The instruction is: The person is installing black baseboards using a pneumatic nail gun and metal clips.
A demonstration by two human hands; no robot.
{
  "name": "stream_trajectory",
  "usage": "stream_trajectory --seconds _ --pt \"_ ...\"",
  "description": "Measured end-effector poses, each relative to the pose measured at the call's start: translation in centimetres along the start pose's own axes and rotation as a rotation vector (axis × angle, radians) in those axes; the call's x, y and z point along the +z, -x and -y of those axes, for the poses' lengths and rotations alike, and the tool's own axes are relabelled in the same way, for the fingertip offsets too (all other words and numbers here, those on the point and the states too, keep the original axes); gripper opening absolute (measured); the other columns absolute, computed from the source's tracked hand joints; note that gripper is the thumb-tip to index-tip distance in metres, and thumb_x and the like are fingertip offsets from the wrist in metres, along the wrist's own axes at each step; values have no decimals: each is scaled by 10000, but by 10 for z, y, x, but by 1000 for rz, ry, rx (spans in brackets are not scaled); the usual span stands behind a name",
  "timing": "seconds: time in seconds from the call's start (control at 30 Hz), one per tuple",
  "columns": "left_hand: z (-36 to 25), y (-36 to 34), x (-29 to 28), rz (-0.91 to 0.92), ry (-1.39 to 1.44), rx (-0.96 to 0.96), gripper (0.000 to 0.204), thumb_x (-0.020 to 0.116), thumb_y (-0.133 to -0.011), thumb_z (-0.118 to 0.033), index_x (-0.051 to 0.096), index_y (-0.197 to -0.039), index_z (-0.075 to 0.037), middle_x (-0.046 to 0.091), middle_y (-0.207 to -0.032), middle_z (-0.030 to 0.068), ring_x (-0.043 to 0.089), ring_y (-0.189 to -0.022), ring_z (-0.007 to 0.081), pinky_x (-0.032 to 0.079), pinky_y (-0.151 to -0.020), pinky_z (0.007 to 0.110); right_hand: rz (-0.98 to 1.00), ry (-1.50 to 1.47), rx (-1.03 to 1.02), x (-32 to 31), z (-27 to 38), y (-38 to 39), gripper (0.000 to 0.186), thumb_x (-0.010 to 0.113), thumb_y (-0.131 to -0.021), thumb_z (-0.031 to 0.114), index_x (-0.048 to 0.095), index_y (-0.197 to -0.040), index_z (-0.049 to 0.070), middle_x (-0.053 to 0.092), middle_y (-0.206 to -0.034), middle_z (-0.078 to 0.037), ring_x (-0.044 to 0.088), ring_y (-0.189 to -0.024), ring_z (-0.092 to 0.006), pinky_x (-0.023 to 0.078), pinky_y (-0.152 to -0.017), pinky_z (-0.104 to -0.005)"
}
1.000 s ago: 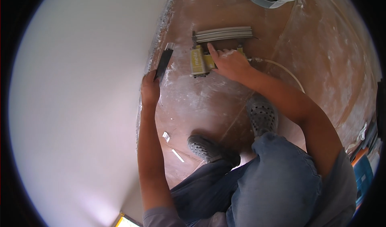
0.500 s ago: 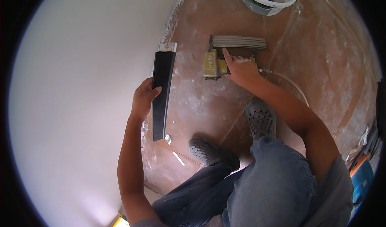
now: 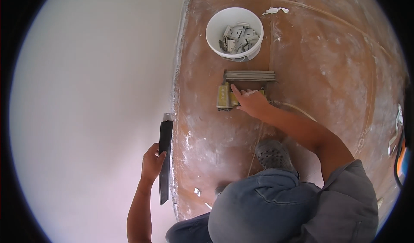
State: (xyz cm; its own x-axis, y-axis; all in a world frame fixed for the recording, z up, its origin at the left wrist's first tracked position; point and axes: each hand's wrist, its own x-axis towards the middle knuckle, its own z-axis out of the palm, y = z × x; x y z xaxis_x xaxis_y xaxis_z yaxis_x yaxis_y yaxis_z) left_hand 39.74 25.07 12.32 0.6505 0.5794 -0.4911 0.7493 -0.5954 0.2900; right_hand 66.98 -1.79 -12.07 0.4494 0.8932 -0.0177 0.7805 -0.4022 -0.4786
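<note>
My left hand [image 3: 152, 162] grips a short black strip, like a length of skirting board [image 3: 165, 133], thumb across its face. It stands along the foot of the white wall [image 3: 95, 92]; whether it touches the wall I cannot tell. A pale clip [image 3: 167, 116] sticks out of its far end. My right hand [image 3: 255, 104] is wrapped round the handle of a yellow air nail gun [image 3: 223, 95], index finger stretched out along it. Its long grey magazine [image 3: 252, 76] lies on the far side. Part of the handle is hidden under my fingers.
Beyond the nail gun stands a white bucket [image 3: 208, 32] holding several metal clips [image 3: 239, 38]. An air hose [image 3: 299, 110] curves away right from the gun. Dusty brown sheeting [image 3: 327, 70] covers the floor. A small loose clip [image 3: 197, 191] lies near my knee.
My left hand has brought the black strip nearer to me and against the wall line, turning it more edge-on. My view has shifted forward, showing the whole bucket. The right hand keeps its grip.
</note>
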Motion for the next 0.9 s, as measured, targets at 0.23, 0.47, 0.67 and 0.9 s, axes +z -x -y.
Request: stream_trajectory --seconds 0.23,0.47,0.67,0.9 --pt "-38 -40 -40 -64 -163 96 242 622 -924 -61 605 -1155 9 700 -968 181 691 -829 298 536 -737 375 -41 59 112 -18 -38 -56 962 769 -819 432 299 -1550 19 698 -935 -157 697 -849 -324 550 -721 -415" --pt "-82 -95 -35 -111 -155 143 243 561 -943 -48 590 -1176 13 687 -1004 249 661 -942 439 522 -822 455 -82 176 294 -61 -120 -99 974 749 -835 471 275 -1563 31 703 -962 -151 703 -902 -328 560 -750 -415" --pt "-92 -224 14 -200 -254 265 289 554 -936 -44 568 -1220 8 679 -1066 265 634 -1011 470 512 -864 526 -129 215 477 -78 -169 -106 917 700 -892 458 257 -1566 23 690 -1110 -174 688 -1013 -339 557 -815 -437" --pt "-112 -359 45 -265 -466 309 378 541 -937 -40 487 -1284 99 685 -1036 269 673 -993 420 571 -854 466 -162 251 440 -71 -178 -100 918 669 -915 466 211 -1586 37 673 -1184 -159 685 -970 -344 558 -815 -455"
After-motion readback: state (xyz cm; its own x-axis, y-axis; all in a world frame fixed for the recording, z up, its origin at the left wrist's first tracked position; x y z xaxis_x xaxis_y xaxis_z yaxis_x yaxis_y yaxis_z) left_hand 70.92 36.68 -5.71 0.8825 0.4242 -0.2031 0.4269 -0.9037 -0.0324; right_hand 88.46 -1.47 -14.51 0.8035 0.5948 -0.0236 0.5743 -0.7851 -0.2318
